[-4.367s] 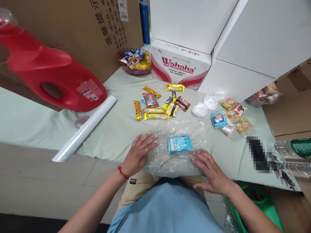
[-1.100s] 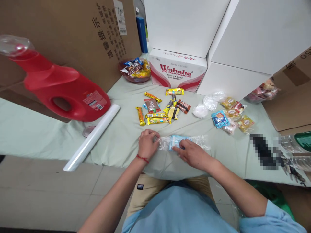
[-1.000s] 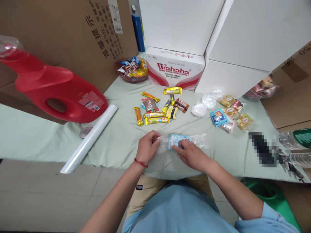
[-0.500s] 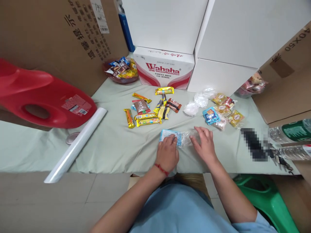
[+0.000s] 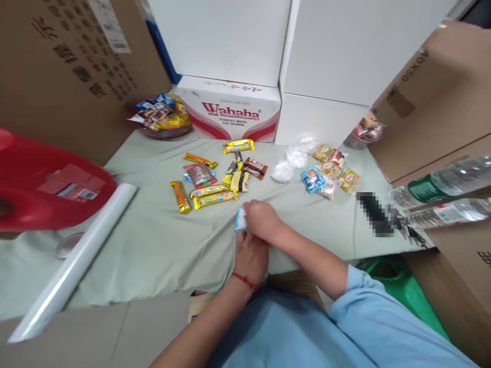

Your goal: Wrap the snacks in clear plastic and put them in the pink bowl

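A small blue-and-white packet lies on the cloth-covered table near its front edge, mostly hidden by my hands. My right hand reaches across from the right, its fingers closed over the packet's right part. Below it, my left hand, with a red cord at the wrist, holds the packet's near side; its fingertips are partly covered by the right hand. The clear plastic on the packet is out of sight under the hands. Just beyond lie yellow snack bars, a brown packet and a yellow packet.
Crumpled clear plastic bundles and small snack packs lie at right, near bottles and keys. A white roll and red jug stand left. Behind are a snack bowl and Wahaba-style printed carton.
My right hand has moved left from the clear plastic onto the packet, meeting my left hand. The plastic has gone from sight. The whole view has shifted to the right.
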Available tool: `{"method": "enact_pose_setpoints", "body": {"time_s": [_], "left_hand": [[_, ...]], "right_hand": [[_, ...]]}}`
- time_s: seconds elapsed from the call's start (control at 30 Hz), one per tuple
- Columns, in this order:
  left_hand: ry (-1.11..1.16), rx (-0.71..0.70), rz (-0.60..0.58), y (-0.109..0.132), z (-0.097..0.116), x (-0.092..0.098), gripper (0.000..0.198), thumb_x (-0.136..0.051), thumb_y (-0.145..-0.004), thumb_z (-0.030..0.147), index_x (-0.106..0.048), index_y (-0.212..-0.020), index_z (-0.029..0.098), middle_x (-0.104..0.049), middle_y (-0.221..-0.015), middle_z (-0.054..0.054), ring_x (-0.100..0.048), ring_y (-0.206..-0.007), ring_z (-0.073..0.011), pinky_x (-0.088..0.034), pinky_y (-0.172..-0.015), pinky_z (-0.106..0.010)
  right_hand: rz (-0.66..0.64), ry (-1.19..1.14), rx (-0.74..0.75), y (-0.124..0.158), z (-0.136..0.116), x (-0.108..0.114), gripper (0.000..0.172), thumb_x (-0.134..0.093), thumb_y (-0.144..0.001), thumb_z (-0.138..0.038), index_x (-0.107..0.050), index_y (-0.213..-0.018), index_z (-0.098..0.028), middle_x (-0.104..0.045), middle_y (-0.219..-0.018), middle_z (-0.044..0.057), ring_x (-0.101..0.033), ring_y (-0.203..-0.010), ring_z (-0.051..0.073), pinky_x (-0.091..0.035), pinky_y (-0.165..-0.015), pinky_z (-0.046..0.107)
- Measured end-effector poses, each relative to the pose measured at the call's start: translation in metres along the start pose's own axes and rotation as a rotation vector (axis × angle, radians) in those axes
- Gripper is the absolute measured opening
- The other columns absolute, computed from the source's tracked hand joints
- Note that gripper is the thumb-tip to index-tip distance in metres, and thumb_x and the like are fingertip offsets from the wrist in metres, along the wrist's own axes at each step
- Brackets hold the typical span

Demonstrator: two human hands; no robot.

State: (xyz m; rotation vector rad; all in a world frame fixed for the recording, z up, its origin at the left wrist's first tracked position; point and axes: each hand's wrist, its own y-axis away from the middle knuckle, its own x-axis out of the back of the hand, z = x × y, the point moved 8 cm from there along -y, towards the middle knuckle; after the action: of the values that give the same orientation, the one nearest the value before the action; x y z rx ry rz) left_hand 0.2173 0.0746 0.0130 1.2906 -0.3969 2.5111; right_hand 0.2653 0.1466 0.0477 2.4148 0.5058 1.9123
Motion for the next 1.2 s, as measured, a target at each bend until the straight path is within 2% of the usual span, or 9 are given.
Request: {"method": "enact_pose_setpoints", "body": {"time_s": [0.17, 0.3, 0.43, 0.6, 0.77, 0.9, 1.0, 1.1, 1.2], "left_hand": [[-0.232, -0.170, -0.050, 0.033, -0.001, 0.000, 0.046, -0.051, -0.085, 0.010, -0.069, -0.126, 0.016, -0.065, -0.136, -0.020, -0.048, -0.137, -0.0390, -0.018, -0.121, -0.067], [-0.288, -0.219, 0.004, 0.072, -0.023, 0.013, 0.045, -0.047, -0.090, 0.018, -0.064, -0.131, 0.016, -0.062, -0.142, -0.020, -0.050, -0.138, -0.0354, -0.022, -0.120, -0.066], [-0.234, -0.236, 0.098, 0.092, -0.056, 0.038, 0.038, -0.048, -0.092, 0.021, -0.065, -0.126, 0.028, -0.063, -0.141, -0.013, -0.047, -0.141, -0.0351, -0.027, -0.118, -0.068], [-0.149, -0.144, 0.198, 0.090, -0.088, 0.061, 0.027, -0.054, -0.092, 0.025, -0.066, -0.115, 0.030, -0.065, -0.132, -0.014, -0.047, -0.141, -0.0387, -0.040, -0.110, -0.066], [-0.089, -0.093, 0.267, 0.084, -0.101, 0.070, 0.021, -0.054, -0.092, 0.029, -0.065, -0.110, 0.028, -0.064, -0.128, -0.013, -0.046, -0.142, -0.0375, -0.041, -0.113, -0.063], [-0.107, -0.105, 0.286, 0.080, -0.113, 0.072, 0.025, -0.052, -0.093, 0.034, -0.065, -0.112, 0.026, -0.065, -0.128, -0.014, -0.049, -0.140, -0.0373, -0.042, -0.115, -0.061], [-0.167, -0.126, 0.333, 0.080, -0.116, 0.072, 0.027, -0.054, -0.092, 0.032, -0.066, -0.114, 0.022, -0.066, -0.128, -0.017, -0.055, -0.135, -0.0380, -0.043, -0.114, -0.060], [-0.229, -0.112, 0.387, 0.082, -0.114, 0.068, 0.032, -0.060, -0.087, 0.026, -0.067, -0.118, 0.021, -0.068, -0.131, -0.017, -0.060, -0.131, -0.0383, -0.043, -0.114, -0.060], [-0.235, -0.075, 0.430, 0.084, -0.113, 0.065, 0.048, -0.063, -0.082, 0.021, -0.064, -0.130, 0.028, -0.066, -0.138, -0.013, -0.060, -0.130, -0.0383, -0.044, -0.113, -0.061]], "right_hand": [[0.011, -0.021, 0.004, -0.002, -0.025, -0.018, 0.046, -0.048, -0.101, -0.054, -0.055, -0.125, -0.015, -0.067, -0.113, 0.015, -0.071, -0.096, 0.029, -0.056, -0.075, 0.038], [0.037, 0.034, 0.019, 0.010, -0.034, -0.025, 0.059, -0.049, -0.095, -0.069, -0.057, -0.121, -0.017, -0.061, -0.121, 0.015, -0.069, -0.097, 0.029, -0.057, -0.074, 0.040], [0.041, 0.045, 0.000, 0.013, -0.031, -0.027, 0.049, -0.057, -0.096, -0.059, -0.056, -0.123, -0.018, -0.059, -0.120, 0.014, -0.067, -0.099, 0.028, -0.057, -0.072, 0.039], [0.027, 0.053, -0.006, 0.021, -0.028, -0.025, 0.023, -0.048, -0.101, -0.026, -0.059, -0.118, -0.016, -0.061, -0.116, 0.014, -0.068, -0.097, 0.027, -0.057, -0.070, 0.037], [0.009, -0.009, 0.001, 0.047, -0.014, -0.019, 0.024, -0.046, -0.096, -0.009, -0.063, -0.113, -0.013, -0.065, -0.110, 0.016, -0.067, -0.097, 0.026, -0.056, -0.072, 0.035], [0.136, -0.357, -0.036, 0.091, 0.050, 0.015, 0.020, -0.055, -0.093, -0.011, -0.067, -0.107, -0.017, -0.070, -0.106, 0.010, -0.067, -0.096, 0.021, -0.053, -0.086, 0.032], [0.287, -0.703, -0.134, 0.139, 0.135, 0.048, 0.017, -0.055, -0.097, -0.025, -0.069, -0.106, -0.021, -0.072, -0.098, 0.005, -0.067, -0.090, 0.019, -0.053, -0.083, 0.031], [0.263, -0.898, -0.311, 0.176, 0.226, 0.057, 0.023, -0.068, -0.088, -0.039, -0.069, -0.100, -0.020, -0.073, -0.092, 0.004, -0.067, -0.080, 0.019, -0.053, -0.075, 0.031], [0.309, -0.921, -0.522, 0.189, 0.305, 0.059, 0.029, -0.074, -0.076, -0.041, -0.066, -0.093, -0.019, -0.072, -0.085, 0.004, -0.066, -0.076, 0.018, -0.054, -0.071, 0.031]]}}
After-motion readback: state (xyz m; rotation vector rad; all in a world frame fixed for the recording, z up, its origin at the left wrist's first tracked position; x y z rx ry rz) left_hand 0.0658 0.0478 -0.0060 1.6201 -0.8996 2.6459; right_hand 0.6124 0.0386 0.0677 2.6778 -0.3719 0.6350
